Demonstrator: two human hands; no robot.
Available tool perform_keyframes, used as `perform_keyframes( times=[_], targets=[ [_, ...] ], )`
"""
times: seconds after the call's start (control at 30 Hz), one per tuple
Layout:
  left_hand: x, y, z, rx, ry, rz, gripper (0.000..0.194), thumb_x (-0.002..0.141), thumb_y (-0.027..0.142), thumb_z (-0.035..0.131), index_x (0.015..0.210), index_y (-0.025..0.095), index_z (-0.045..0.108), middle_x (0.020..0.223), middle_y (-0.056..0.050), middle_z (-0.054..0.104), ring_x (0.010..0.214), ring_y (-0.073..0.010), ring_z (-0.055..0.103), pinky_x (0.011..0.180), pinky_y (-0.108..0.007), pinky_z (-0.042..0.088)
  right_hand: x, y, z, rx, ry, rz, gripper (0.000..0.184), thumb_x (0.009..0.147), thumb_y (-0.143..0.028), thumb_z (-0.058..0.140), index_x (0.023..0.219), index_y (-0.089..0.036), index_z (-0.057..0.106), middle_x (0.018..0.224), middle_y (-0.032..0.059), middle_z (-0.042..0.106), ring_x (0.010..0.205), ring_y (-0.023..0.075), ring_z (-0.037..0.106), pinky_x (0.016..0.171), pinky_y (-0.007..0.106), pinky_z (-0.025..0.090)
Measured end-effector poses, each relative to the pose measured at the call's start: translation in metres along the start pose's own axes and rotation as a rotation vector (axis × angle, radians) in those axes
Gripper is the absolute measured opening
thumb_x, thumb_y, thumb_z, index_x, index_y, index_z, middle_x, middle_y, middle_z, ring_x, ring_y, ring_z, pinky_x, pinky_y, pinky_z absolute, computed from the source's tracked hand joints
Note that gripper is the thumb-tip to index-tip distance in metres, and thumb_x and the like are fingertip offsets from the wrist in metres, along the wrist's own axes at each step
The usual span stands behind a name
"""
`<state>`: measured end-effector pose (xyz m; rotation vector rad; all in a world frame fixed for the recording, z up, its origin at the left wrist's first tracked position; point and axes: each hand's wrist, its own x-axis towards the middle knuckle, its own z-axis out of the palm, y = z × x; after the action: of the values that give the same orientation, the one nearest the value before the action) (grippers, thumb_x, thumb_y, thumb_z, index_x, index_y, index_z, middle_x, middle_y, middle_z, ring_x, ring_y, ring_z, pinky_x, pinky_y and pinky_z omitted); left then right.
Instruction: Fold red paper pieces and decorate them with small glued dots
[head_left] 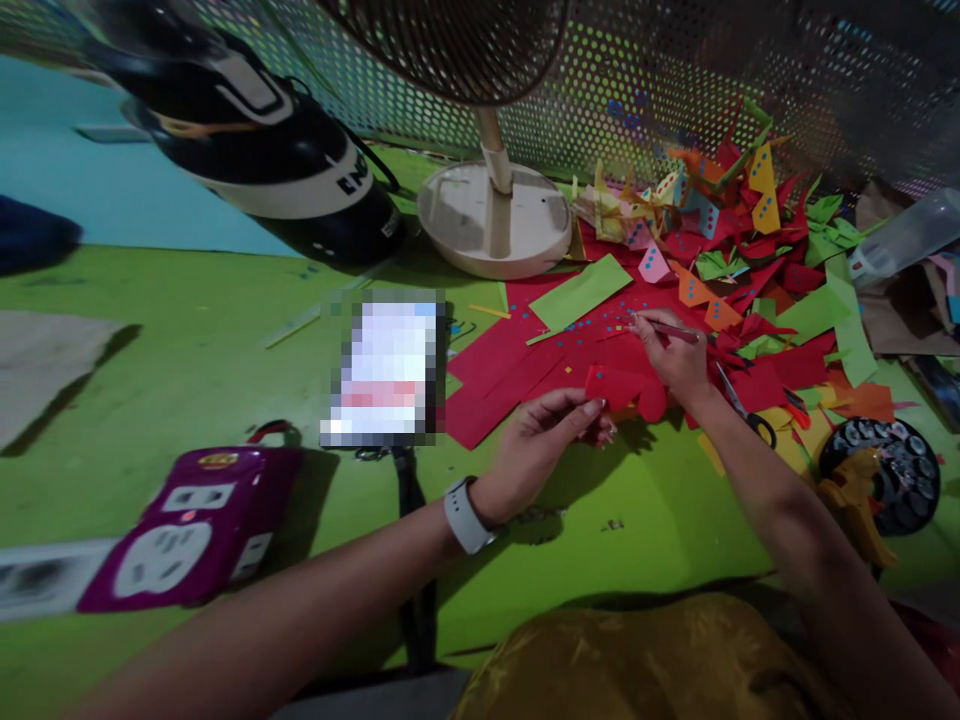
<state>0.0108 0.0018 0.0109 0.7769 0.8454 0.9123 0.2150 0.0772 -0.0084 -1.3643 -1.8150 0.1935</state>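
Note:
My left hand [544, 440] pinches a red paper cut-out [616, 388] with a rounded end and a small blue dot on it. To its right, my right hand [675, 360] is closed around a slim reddish pointed tool that looks like tweezers [679, 330]. Its tip is over a red paper sheet [517, 370], where many tiny blue bits [581, 328] are scattered. A light green paper strip [581, 292] lies across that sheet. Scissors [742, 408] rest beside my right forearm, partly covered by paper.
Folded, dotted paper pieces [705, 215] are heaped at the back right. A fan [495, 220] and a black bottle [300, 190] stand behind. Nearer are a phone [386, 370], a purple power socket [202, 520] and a round black tray [911, 460]. A clear bottle [911, 235] lies far right.

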Motion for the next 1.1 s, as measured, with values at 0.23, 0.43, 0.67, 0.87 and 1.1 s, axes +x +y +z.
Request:
perform_keyframes(
  times=[0.23, 0.43, 0.67, 0.87, 1.1],
  targets=[
    [0.0, -0.001, 0.0, -0.007, -0.002, 0.002, 0.035, 0.07, 0.047, 0.087, 0.081, 0.018, 0.071, 0.074, -0.002, 0.075, 0.065, -0.0142, 0.068, 0.067, -0.028, 0.057, 0.002, 0.003, -0.003, 0.012, 0.044, 0.066, 0.036, 0.099, -0.049, 0.047, 0.095, -0.021, 0.07, 0.089, 0.0085, 0.079, 0.082, 0.0243, 0.078, 0.074, 0.035, 0.061],
    [0.001, 0.001, 0.0, -0.052, 0.001, -0.011, 0.035, 0.068, 0.045, 0.089, 0.079, 0.017, 0.072, 0.072, -0.001, 0.074, 0.063, -0.0124, 0.067, 0.066, -0.026, 0.057, 0.005, 0.007, -0.004, 0.029, 0.074, 0.08, 0.037, 0.098, -0.051, 0.049, 0.093, -0.021, 0.07, 0.087, 0.0075, 0.079, 0.081, 0.0232, 0.078, 0.072, 0.033, 0.061],
    [0.002, 0.003, 0.002, -0.113, 0.037, -0.02, 0.036, 0.064, 0.044, 0.092, 0.079, 0.016, 0.073, 0.073, -0.002, 0.075, 0.066, -0.0131, 0.068, 0.068, -0.027, 0.057, 0.016, 0.004, -0.017, 0.129, 0.194, 0.052, 0.03, 0.097, -0.048, 0.054, 0.09, -0.022, 0.067, 0.083, 0.0049, 0.077, 0.076, 0.0213, 0.078, 0.067, 0.032, 0.063],
    [0.003, 0.001, 0.001, -0.152, 0.021, -0.012, 0.034, 0.068, 0.043, 0.089, 0.081, 0.017, 0.073, 0.078, -0.003, 0.076, 0.07, -0.0136, 0.069, 0.072, -0.029, 0.057, 0.027, -0.025, -0.034, 0.203, 0.289, -0.001, 0.026, 0.096, -0.047, 0.058, 0.089, -0.023, 0.066, 0.079, 0.0017, 0.075, 0.07, 0.0188, 0.078, 0.061, 0.029, 0.064],
    [0.005, 0.0, 0.002, -0.198, 0.032, -0.01, 0.037, 0.064, 0.042, 0.092, 0.08, 0.016, 0.073, 0.076, -0.003, 0.076, 0.069, -0.0135, 0.069, 0.072, -0.029, 0.056, 0.0, -0.071, -0.058, 0.279, 0.158, -0.091, 0.008, 0.095, -0.028, 0.064, 0.098, -0.025, 0.071, 0.087, -0.0003, 0.079, 0.077, 0.0182, 0.079, 0.07, 0.031, 0.066]
  ],
)
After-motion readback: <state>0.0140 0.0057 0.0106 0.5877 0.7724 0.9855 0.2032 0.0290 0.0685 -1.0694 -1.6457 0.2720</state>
